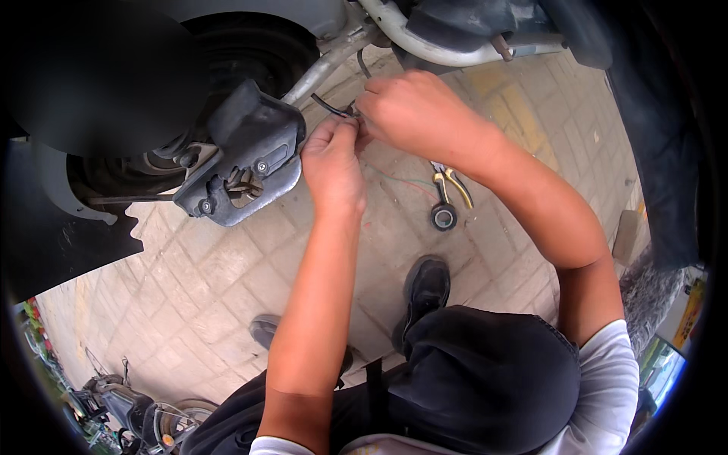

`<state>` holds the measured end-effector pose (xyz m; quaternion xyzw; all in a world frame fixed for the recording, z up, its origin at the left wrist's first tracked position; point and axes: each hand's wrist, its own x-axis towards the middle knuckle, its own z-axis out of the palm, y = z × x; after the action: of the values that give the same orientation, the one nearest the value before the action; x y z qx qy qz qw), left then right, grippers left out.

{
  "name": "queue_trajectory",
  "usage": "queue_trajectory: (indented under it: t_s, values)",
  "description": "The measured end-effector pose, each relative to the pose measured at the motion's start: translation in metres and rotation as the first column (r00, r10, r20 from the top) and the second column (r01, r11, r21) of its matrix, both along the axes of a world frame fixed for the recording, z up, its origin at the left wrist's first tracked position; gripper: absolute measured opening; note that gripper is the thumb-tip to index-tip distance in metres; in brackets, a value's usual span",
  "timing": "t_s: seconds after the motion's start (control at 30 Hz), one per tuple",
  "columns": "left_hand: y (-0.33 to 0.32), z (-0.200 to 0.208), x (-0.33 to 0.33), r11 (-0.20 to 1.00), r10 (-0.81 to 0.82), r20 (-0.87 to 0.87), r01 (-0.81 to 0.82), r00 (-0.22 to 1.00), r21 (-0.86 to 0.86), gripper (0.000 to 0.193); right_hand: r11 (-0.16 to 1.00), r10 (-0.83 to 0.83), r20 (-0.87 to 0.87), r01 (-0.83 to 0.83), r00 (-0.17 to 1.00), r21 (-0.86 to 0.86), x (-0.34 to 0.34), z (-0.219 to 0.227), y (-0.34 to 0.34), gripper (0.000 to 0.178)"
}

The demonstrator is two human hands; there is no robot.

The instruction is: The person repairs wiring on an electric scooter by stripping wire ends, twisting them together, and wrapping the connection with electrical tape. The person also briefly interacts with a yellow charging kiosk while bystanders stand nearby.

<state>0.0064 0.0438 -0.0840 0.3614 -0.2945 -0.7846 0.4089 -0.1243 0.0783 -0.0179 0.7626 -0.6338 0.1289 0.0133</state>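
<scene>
A thin black cable (pixel 327 105) runs between my two hands, beside the silvery frame tube of a scooter. My left hand (pixel 332 163) is closed, with thumb and fingertips pinching the cable from below. Just to its right, my right hand (pixel 413 108) is closed too, its fingers bent down at the same spot on the cable. The right fingertips and the exact point they grip are mostly hidden behind the knuckles. Left of my left hand is the scooter's black plastic cover (pixel 254 129), with bolts in its metal-edged lower part.
Pliers (pixel 453 186) with yellow-and-black handles lie on the paving beside a roll of black tape (pixel 444 217). Thin loose wires (pixel 413 180) lie near them. The scooter's frame tube (pixel 447 53) and dark wheel (pixel 258 53) border the far side. Another two-wheeler (pixel 133 409) stands lower left.
</scene>
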Motion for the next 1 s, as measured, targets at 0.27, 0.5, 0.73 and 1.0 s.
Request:
queue_trajectory:
  t_s: [0.27, 0.5, 0.73, 1.0]
  values:
    - [0.000, -0.003, 0.001, 0.997, 0.009, 0.119, 0.000, 0.993, -0.079, 0.006, 0.972, -0.216, 0.337, 0.168, 0.917, 0.167, 0.001, -0.009, -0.007, 0.018]
    - [0.005, -0.003, -0.006, 0.996, 0.055, 0.084, -0.049, 0.995, -0.072, 0.015, 0.965, -0.225, 0.491, 0.263, 0.842, -0.007, 0.004, -0.031, 0.005, 0.010]
    - [0.004, -0.005, -0.006, 0.995, 0.084, 0.094, -0.078, 0.992, -0.065, 0.014, 0.966, 0.026, 0.239, 0.037, 0.971, -0.255, -0.008, -0.038, 0.013, 0.019]
    - [0.007, -0.002, -0.003, 0.996, 0.060, 0.085, -0.054, 0.995, -0.070, 0.016, 0.967, 0.141, 0.081, -0.120, 0.987, -0.225, -0.010, -0.018, 0.010, 0.011]
